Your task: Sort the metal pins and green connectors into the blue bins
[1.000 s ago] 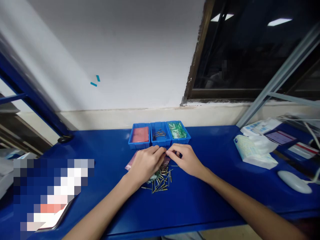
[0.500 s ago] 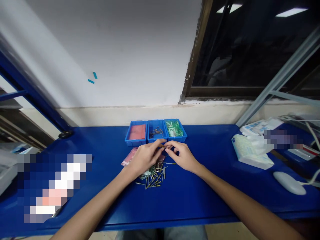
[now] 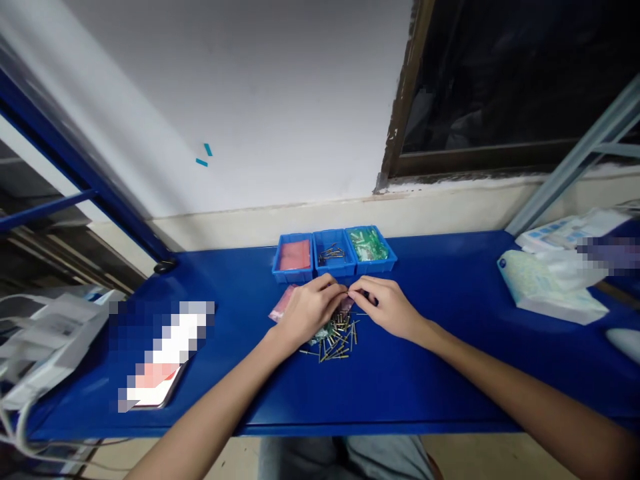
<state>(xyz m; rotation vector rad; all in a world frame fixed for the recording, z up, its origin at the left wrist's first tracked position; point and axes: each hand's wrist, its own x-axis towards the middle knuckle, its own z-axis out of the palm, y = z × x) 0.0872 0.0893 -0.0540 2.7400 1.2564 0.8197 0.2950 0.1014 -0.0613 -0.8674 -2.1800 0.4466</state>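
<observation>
hands meeting over scattered pins point(image 3: 336, 337) on a blue table point(image 3: 400, 380)
left hand point(image 3: 307, 312) and right hand point(image 3: 390, 308) pinch fingertips together; what they grip is too small to tell.

pins point(image 3: 336, 340): loose heap of small brass-coloured pins with darker tips, lying flat and pointing every which way on the blue tabletop, just under the two hands
held piece point(image 3: 349, 292): tiny, pinched where both sets of fingertips meet above the heap; too small to make out
pink bag point(image 3: 281, 308): flat, poking out left of the heap
</observation>
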